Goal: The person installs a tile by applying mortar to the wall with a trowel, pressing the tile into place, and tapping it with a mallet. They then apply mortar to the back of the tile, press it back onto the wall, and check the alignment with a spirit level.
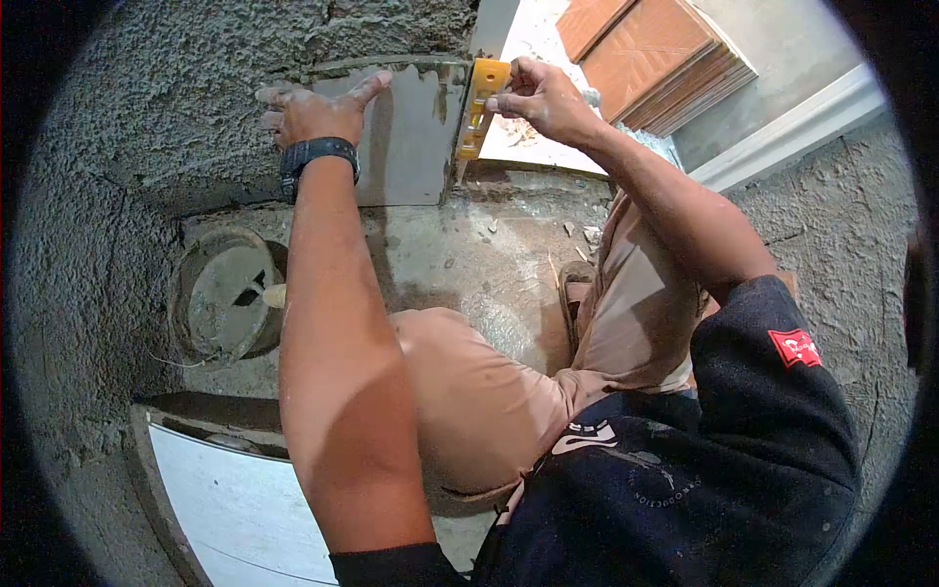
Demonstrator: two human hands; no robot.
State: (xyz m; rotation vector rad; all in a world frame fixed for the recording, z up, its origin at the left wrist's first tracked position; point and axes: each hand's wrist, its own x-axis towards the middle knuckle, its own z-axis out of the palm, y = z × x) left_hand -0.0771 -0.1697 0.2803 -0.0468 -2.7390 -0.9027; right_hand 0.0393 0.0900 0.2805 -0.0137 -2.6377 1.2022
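Observation:
My left hand (318, 115), with a dark watch on its wrist, rests at the upper left part of a grey tile (406, 147) against the rough wall. Its thumb and fingers are spread apart. Pinched between the fingers and thumb of my right hand (548, 103) is a short yellow spirit level (482, 110). The level stands upright along the tile's right edge. Grey smears mark the upper part of the tile.
Below my left forearm stands a bucket (181, 303) of grey mortar with a handled tool (274, 295) in it. A white tile (235, 499) lies at lower left. Stacked brown boxes (646, 59) lean beyond the doorway. Small debris (592, 235) dots the floor.

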